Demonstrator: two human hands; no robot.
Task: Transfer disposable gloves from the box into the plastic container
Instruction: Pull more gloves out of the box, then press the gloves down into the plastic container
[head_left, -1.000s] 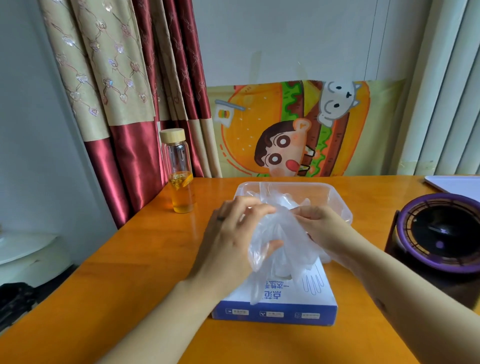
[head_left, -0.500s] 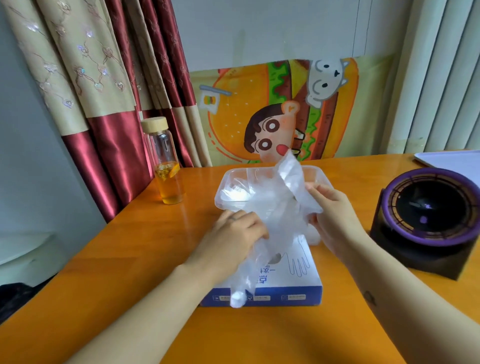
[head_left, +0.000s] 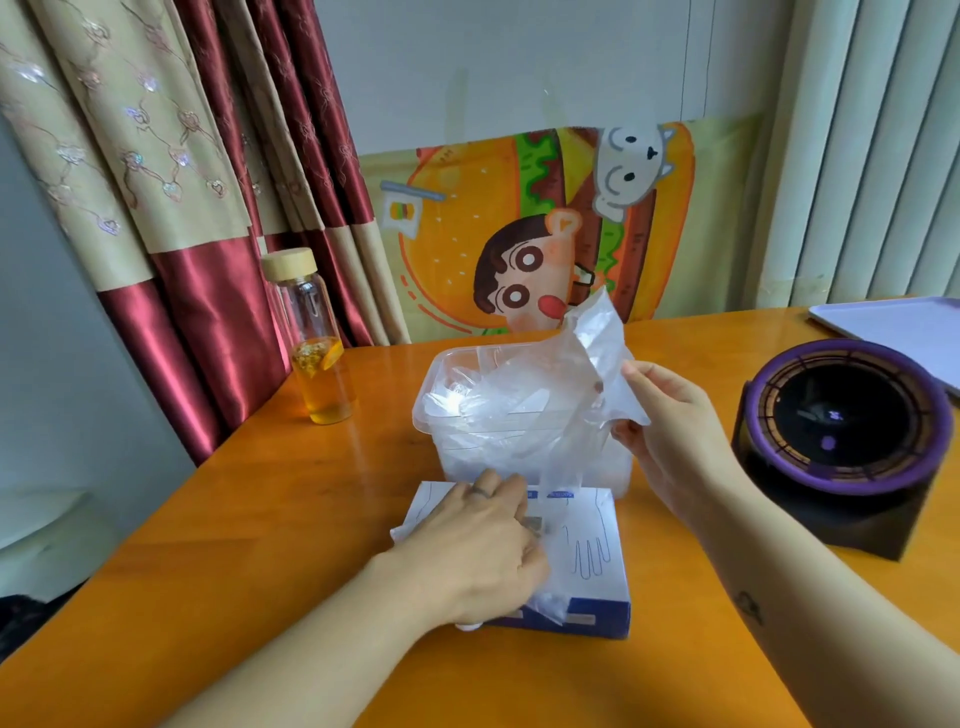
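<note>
right grip (head_left: 670, 441) pinches gloves (head_left: 597, 343) above container (head_left: 430, 415) (more gloves inside).

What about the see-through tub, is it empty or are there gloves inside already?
Not empty. Crumpled clear gloves lie inside the plastic container, showing through its wall, and the right hand holds another glove over it.
</note>
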